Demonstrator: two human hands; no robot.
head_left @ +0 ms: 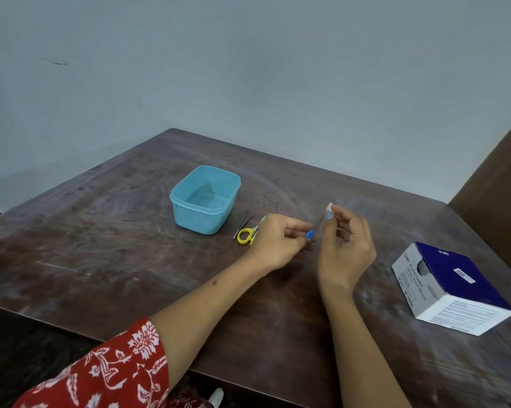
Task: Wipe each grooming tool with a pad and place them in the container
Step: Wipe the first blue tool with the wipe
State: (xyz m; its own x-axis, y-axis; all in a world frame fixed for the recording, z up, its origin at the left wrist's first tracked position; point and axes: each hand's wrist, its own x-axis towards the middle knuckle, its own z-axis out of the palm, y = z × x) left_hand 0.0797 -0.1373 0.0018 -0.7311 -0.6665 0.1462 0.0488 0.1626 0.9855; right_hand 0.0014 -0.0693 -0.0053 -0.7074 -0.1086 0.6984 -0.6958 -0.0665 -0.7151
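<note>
The left hand (279, 241) is curled, fingertips pinching the blue-capped end of a thin grooming tool (310, 234), and the right hand (347, 245) is curled too, pinching a small white pad (330, 208) against the tool's far end. The tool is blurred, so its kind cannot be told; its long axis appears to run from the blue end, low and near the left hand, up and away to the right toward the pad. Both hands hang just above the table (130, 231), close together, right of centre. The blue container (204, 200) stands open to the left of the hands and a little farther from the person, and nothing shows inside it. The left hand is the nearer to it, so the carry to the container probably falls to that hand, moving leftward and away. Between the left hand and the container lie the yellow-handled scissors (246, 234) and, just beside them, thin metal tweezers (244, 223), both partly pointing toward the container and apparently not yet wiped. Well apart on the right sits the opened box of swabs (451, 290).
</note>
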